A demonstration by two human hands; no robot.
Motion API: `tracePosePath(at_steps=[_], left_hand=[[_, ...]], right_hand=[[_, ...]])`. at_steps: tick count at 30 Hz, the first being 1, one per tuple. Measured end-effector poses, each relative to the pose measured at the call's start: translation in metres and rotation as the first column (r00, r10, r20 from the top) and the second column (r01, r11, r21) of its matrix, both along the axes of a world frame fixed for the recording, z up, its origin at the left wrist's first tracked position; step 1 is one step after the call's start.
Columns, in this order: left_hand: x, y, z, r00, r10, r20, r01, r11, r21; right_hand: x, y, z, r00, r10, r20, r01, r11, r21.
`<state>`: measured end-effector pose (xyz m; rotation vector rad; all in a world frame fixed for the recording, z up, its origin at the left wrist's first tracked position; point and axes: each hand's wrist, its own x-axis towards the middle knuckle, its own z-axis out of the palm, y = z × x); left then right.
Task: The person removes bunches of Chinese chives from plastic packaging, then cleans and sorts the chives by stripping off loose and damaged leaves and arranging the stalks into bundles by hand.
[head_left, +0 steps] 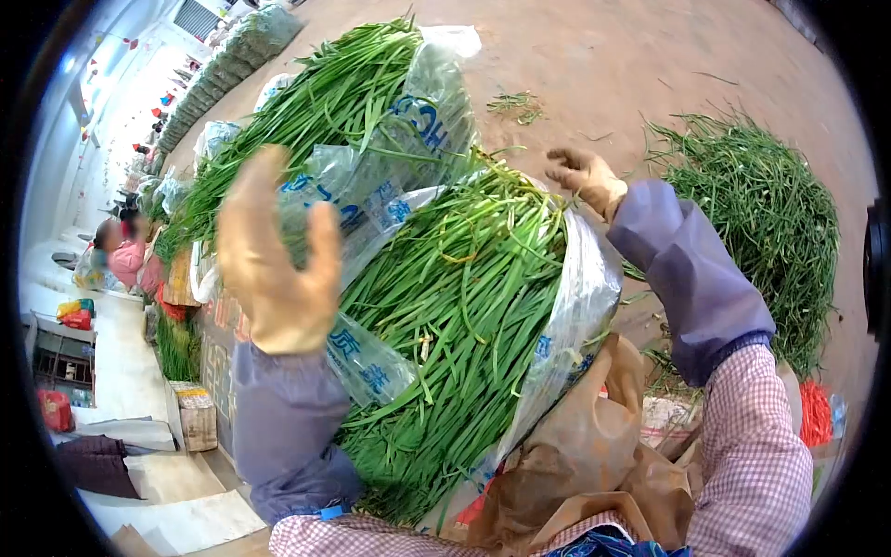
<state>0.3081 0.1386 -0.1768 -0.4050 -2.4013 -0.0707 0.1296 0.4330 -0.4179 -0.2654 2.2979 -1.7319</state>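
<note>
Long green leafy stalks [455, 288] lie in a pile on clear plastic sheeting [580, 278] with blue print, right in front of me. My left hand [278, 260], in a tan glove, is raised over the pile's left side, thumb and fingers apart, holding nothing. At the pile's upper right corner is my right hand [587, 178], also gloved, its fingers loosely curled and apart with nothing visible in them. Behind lies a second bundle of stalks [343, 93], partly wrapped in printed plastic [432, 111].
A heap of loose greens [761, 223] lies on the brown floor [594, 65] at the right. A person in pink [127, 260] is at the far left, near a carton [197, 418]. Stacked full bags [232, 65] line the upper left. Red netting [816, 413] is at lower right.
</note>
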Motion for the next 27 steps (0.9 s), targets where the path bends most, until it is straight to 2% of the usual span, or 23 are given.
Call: tracePosePath(at_steps=[1,2,4,5,6,8,9,10,12,14,15,17,18,21,24,25,27], left_hand=[[0.004,0.013,0.001,0.987,-0.118,0.111,0.111,0.992,0.066],[0.004,0.026,-0.005,0.943,-0.166,0.289,0.167,0.986,0.024],[-0.001,0.045,-0.030,0.816,-0.070,0.574,0.041,0.997,0.064],[-0.010,0.045,-0.048,0.778,-0.019,0.628,-0.011,0.999,0.044],[-0.022,0.046,-0.061,0.729,0.027,0.684,-0.056,0.998,0.020],[-0.041,0.050,-0.075,0.634,0.178,0.753,-0.153,0.983,-0.103],[-0.046,0.051,-0.075,0.633,0.170,0.756,-0.169,0.982,-0.079],[-0.049,0.051,-0.072,0.628,0.165,0.760,-0.188,0.981,-0.058],[-0.051,0.044,-0.071,0.631,0.192,0.751,-0.282,0.959,-0.008],[-0.049,0.035,-0.078,0.710,0.247,0.660,-0.241,0.965,-0.102],[-0.046,0.039,-0.077,0.705,0.245,0.665,-0.236,0.966,-0.106],[-0.035,0.052,-0.080,0.711,0.251,0.657,-0.233,0.966,-0.117],[-0.029,0.054,-0.092,0.771,0.236,0.591,-0.179,0.972,-0.155],[-0.015,0.068,-0.104,0.846,0.198,0.495,-0.114,0.974,-0.194],[-0.013,0.066,-0.109,0.878,0.179,0.445,-0.096,0.975,-0.203],[-0.013,0.066,-0.105,0.804,0.216,0.554,-0.136,0.974,-0.182],[-0.024,0.054,-0.112,0.734,0.163,0.660,-0.188,0.982,-0.033]], right_hand=[[0.008,-0.005,0.027,0.998,-0.047,-0.048,0.047,0.999,0.012],[0.012,-0.012,0.036,0.992,-0.087,-0.087,0.080,0.993,-0.082],[0.019,-0.024,0.051,0.973,-0.173,-0.155,0.127,0.954,-0.271],[0.028,-0.026,0.061,0.975,-0.151,-0.163,0.103,0.957,-0.271],[0.036,-0.033,0.063,0.969,-0.179,-0.172,0.111,0.932,-0.344],[0.055,-0.038,0.070,0.982,-0.156,-0.109,0.110,0.933,-0.343],[0.060,-0.039,0.069,0.975,-0.170,-0.143,0.120,0.946,-0.303],[0.066,-0.038,0.066,0.982,-0.164,-0.097,0.122,0.933,-0.338],[0.075,-0.034,0.058,0.985,-0.123,-0.118,0.071,0.926,-0.370],[0.085,-0.032,0.055,0.949,-0.104,-0.298,0.029,0.969,-0.245],[0.088,-0.030,0.055,0.919,-0.084,-0.385,0.016,0.984,-0.175],[0.090,-0.025,0.054,0.875,-0.028,-0.483,-0.013,0.997,-0.081],[0.090,-0.023,0.052,0.853,-0.010,-0.521,-0.013,0.999,-0.040],[0.097,-0.021,0.051,0.817,-0.039,-0.576,0.027,0.999,-0.030],[0.099,-0.019,0.051,0.867,-0.023,-0.498,-0.004,0.999,-0.053],[0.100,-0.018,0.051,0.859,-0.023,-0.512,-0.004,0.999,-0.050],[0.101,-0.018,0.050,0.840,-0.019,-0.542,-0.004,0.999,-0.042]])
